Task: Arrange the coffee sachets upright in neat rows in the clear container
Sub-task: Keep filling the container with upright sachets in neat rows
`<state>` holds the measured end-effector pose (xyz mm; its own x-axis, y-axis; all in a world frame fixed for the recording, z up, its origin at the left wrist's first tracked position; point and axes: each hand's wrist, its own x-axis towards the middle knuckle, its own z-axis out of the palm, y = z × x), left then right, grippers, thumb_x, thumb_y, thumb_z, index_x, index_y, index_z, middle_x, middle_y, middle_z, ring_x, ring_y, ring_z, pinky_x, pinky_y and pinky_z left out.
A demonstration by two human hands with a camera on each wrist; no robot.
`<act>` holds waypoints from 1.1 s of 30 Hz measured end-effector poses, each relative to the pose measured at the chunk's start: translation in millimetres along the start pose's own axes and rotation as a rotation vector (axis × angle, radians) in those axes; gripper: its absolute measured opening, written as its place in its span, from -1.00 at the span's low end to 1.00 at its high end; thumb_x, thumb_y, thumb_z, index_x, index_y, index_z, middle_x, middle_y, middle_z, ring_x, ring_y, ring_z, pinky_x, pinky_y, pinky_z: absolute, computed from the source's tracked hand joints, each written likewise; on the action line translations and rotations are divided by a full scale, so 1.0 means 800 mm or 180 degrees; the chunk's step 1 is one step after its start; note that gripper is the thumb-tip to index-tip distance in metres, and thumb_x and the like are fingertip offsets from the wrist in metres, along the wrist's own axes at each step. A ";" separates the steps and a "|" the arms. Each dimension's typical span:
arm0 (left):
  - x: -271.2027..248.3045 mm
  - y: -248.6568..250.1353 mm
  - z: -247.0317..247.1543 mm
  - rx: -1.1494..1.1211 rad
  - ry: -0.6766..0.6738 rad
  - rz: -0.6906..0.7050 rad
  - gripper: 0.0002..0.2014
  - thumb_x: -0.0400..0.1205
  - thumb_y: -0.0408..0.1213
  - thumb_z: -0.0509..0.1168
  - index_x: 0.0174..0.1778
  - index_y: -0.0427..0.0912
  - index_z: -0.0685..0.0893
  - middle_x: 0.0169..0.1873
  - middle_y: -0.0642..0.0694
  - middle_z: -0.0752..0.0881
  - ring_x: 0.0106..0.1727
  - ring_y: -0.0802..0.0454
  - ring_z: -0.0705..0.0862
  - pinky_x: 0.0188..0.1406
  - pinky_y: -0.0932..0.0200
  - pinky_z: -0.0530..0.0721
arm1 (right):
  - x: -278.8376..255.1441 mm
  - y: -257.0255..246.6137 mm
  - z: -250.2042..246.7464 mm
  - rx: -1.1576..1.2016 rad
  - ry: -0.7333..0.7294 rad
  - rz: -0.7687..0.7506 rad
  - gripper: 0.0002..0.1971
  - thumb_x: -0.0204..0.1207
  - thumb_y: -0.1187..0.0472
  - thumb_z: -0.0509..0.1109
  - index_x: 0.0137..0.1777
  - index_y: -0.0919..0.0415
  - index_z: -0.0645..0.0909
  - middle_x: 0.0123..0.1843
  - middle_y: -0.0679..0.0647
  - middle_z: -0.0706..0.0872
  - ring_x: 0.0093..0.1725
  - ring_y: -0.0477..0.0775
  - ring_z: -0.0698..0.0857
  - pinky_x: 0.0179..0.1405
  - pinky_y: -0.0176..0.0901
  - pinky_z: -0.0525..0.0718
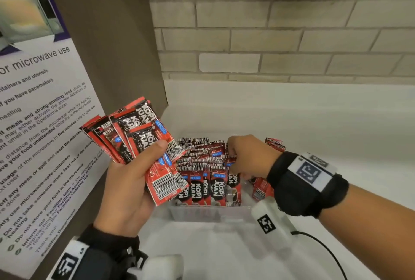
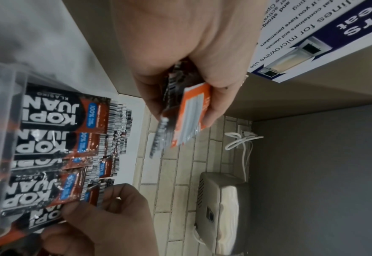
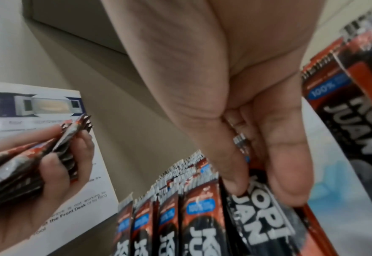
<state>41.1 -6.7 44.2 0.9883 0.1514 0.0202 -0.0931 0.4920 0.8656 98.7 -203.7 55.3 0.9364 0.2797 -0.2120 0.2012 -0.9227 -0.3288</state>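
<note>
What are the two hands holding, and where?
Left hand grips a fanned bunch of sachets near their lower ends. Right hand pinches one sachet in the clear container.

Even, soft indoor light, no hard shadows. Head view sharp, edges bowed. Both wrist views motion-blurred, near skin out of focus.

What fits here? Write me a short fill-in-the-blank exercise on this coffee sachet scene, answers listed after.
1. The fanned bundle of red-and-black coffee sachets is held in the ____ hand.
2. The right hand reaches into the clear plastic ____.
3. The front row of sachets in it stands ____.
4. The white notice on the left gives rules for ____ use.

Missing words: left; container; upright; microwave
</note>
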 end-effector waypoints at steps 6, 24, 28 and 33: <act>0.000 -0.003 0.001 -0.0006 -0.0058 -0.0093 -0.57 0.40 -0.35 0.39 0.22 -0.10 0.64 0.01 -0.13 0.79 -0.02 -0.10 0.81 -0.28 -0.03 0.78 | 0.005 0.000 0.005 -0.0017 0.0084 0.0061 -0.64 0.46 0.28 0.49 0.10 0.26 0.37 -0.16 0.06 0.54 -0.34 0.00 0.54 -0.48 -0.29 0.50; -0.013 -0.016 0.040 0.0135 -0.0748 -0.0622 -0.62 0.40 -0.55 0.46 0.12 -0.22 0.70 0.01 -0.34 0.78 -0.04 -0.27 0.80 -0.17 -0.07 0.78 | -0.028 -0.041 -0.020 0.3210 0.0519 -0.0848 -0.89 0.48 0.29 0.47 -0.08 0.28 0.60 -0.28 0.17 0.62 -0.44 -0.01 0.59 -0.49 -0.25 0.58; -0.010 -0.014 0.034 0.0165 -0.0742 -0.0588 -0.59 0.44 -0.53 0.42 0.22 -0.28 0.65 0.09 -0.36 0.76 0.06 -0.32 0.76 -0.04 -0.13 0.76 | -0.027 -0.028 -0.024 0.3476 0.0670 -0.0798 -0.93 0.50 0.37 0.43 -0.04 0.30 0.64 -0.25 0.26 0.65 -0.44 0.02 0.60 -0.52 -0.29 0.62; -0.005 -0.015 0.031 0.0244 -0.0450 -0.0575 -0.66 0.34 -0.46 0.45 0.06 -0.25 0.71 -0.03 -0.33 0.79 -0.05 -0.28 0.79 -0.07 -0.18 0.78 | -0.026 -0.018 -0.036 0.4036 0.0867 -0.0824 -0.82 0.61 0.42 0.25 0.07 0.15 0.57 -0.39 -0.05 0.70 -0.43 -0.10 0.63 -0.51 -0.36 0.50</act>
<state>40.9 -34.1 46.2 0.9957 -0.0573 -0.0732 0.0908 0.4330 0.8968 84.8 -203.5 90.8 0.9693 0.2097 0.1282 0.1144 0.0769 -0.9905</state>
